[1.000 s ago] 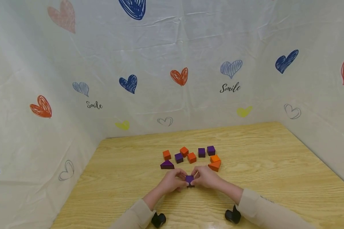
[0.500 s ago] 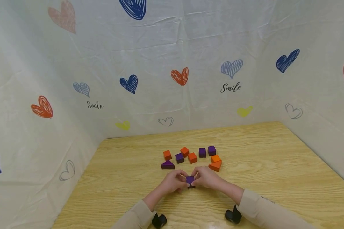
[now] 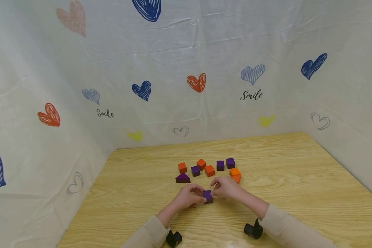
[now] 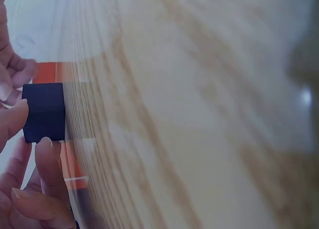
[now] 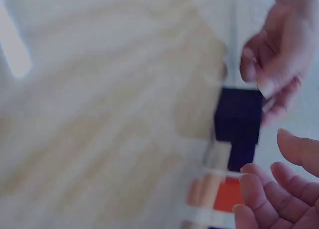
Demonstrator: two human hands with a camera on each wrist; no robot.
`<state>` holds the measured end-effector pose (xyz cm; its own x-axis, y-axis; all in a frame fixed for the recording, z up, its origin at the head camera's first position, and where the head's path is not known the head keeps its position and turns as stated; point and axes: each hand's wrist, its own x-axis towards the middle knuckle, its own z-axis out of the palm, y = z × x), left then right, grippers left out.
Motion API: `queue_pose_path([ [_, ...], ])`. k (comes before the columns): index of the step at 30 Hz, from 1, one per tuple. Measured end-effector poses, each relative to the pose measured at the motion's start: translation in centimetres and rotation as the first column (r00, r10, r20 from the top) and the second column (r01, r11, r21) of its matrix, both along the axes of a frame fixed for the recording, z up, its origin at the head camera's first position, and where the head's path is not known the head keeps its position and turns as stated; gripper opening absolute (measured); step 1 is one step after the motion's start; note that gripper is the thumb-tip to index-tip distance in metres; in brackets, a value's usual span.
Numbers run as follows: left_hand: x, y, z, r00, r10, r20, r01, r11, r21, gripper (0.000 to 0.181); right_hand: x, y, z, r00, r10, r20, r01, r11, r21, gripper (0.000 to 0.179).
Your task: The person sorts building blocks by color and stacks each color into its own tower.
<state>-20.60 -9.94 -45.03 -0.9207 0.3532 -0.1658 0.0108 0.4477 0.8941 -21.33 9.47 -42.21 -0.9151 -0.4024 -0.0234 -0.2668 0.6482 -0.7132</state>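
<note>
Across the wooden worktop, a loose spread of purple and orange blocks lies beyond your two hands. Your left hand curves its fingers and thumb round the left side of a purple cube, pinching it where it sits in front of you; your right hand has its fingers parted and loosely bent, just beside the cube's right side.
</note>
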Motion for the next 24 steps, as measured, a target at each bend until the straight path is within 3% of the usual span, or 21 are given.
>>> queue_pose_path([
  [7,0.0,0.1,0.1,1.0,0.009,0.026,-0.009,1.0,0.002,0.027,-3.1,3.0,1.5,0.978,-0.079,-0.194,0.088,0.995,0.038,0.022],
  [11,-0.1,0.2,0.1,1.0,0.014,0.026,-0.014,1.0,0.007,0.027,-6.0,4.8,0.4,0.945,-0.045,-0.323,0.067,0.996,0.057,0.026],
  [14,-0.1,0.1,0.1,0.999,0.022,0.026,-0.022,1.0,0.007,0.026,-7.5,5.1,-0.4,0.935,-0.02,-0.354,0.063,0.992,0.11,0.03],
  [15,-0.1,0.0,0.1,0.999,0.024,0.027,-0.024,1.0,0.007,0.026,-7.4,4.9,0.1,0.942,-0.019,-0.336,0.073,0.986,0.149,0.03],
  [19,0.0,0.0,0.0,0.999,0.023,0.03,-0.023,1.0,0.004,0.026,-8.3,4.4,-0.5,0.937,0.03,-0.348,0.067,0.962,0.263,0.031],
  [24,0.0,0.0,-0.1,1.0,0.018,0.023,-0.018,1.0,0.0,0.026,-8.6,3.9,-0.7,0.932,0.072,-0.356,0.056,0.939,0.338,0.027],
])
